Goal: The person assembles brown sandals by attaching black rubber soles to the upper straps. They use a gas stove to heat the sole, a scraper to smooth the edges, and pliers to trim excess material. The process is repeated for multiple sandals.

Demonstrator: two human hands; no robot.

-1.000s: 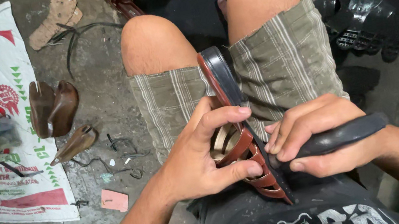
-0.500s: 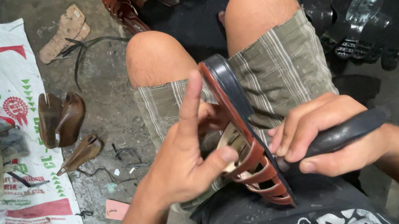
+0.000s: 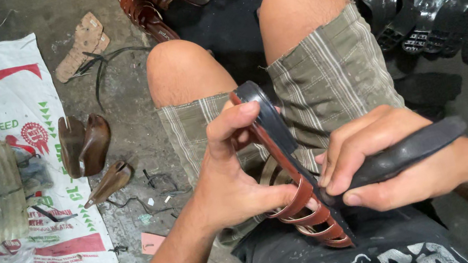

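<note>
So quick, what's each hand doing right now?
Left hand: closed around the brown strappy sandal, index finger on its sole edge.
Right hand: closed around a black tool handle.

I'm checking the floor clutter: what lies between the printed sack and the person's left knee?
In the head view, bare grey floor with a few scraps; a brown shoe last lies by the printed sack, short of the left knee.

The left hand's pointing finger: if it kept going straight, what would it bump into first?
The left hand points its forefinger right, along the sandal it holds. Going straight on, it would probably meet the sandal's dark sole edge first, almost touching already; depth is hard to judge.
</note>
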